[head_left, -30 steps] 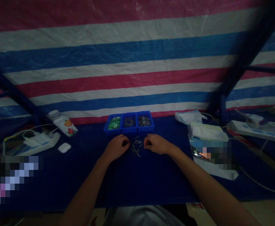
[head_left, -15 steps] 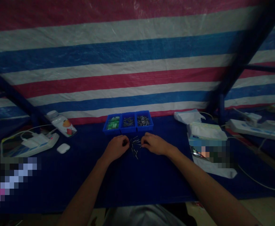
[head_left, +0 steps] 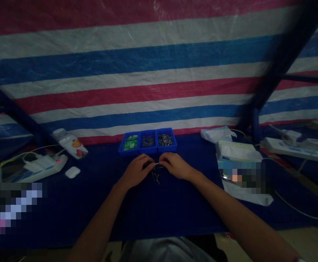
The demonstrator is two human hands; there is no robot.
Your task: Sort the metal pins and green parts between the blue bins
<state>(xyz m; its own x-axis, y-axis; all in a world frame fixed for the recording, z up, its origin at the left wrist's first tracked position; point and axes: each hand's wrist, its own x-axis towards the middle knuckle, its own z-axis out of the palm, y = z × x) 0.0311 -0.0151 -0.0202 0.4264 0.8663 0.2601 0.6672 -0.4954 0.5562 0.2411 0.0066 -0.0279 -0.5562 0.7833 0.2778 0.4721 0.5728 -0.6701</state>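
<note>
My left hand and my right hand reach in from both sides on the dark blue table cover. Their fingertips nearly meet just above a small loose heap of metal pins. Any pin between my fingers is too small to make out. Behind my hands stands a blue three-compartment tray. Green packets fill its left compartment, and short metal pins lie in the middle and right compartments.
To the left are a white power strip with cables, a white earbud case and a printed bottle. To the right lie a tissue pack, white cloth and another power strip. A striped tarp hangs behind.
My hands have moved toward each other, and their fingertips now nearly meet above the pins. The heap looks smaller in view, partly covered by my fingers.
</note>
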